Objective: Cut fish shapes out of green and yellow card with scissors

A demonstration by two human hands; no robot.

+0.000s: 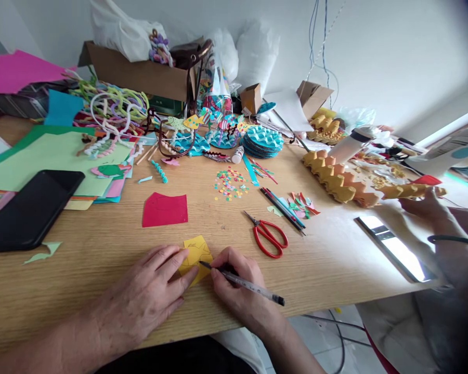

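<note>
A small yellow paper piece (197,248) with dark drawn lines lies on the table near its front edge. Spread over its left side, my left hand (152,288) presses it flat with fingers apart. My right hand (239,291) grips a clear-barrelled pen (253,286), whose dark tip touches the yellow paper. A red paper piece (165,210) with a faint drawn outline lies behind my left hand. Red-handled scissors (271,238) rest to the right, beside several pencils (283,210).
A black phone (33,208) and stacked coloured paper (58,156) are at left. Confetti dots (231,184) and blue wavy discs (262,141) sit farther back. At right, another person's hand (431,210) touches egg-carton strips (339,182) near a shiny phone (393,246).
</note>
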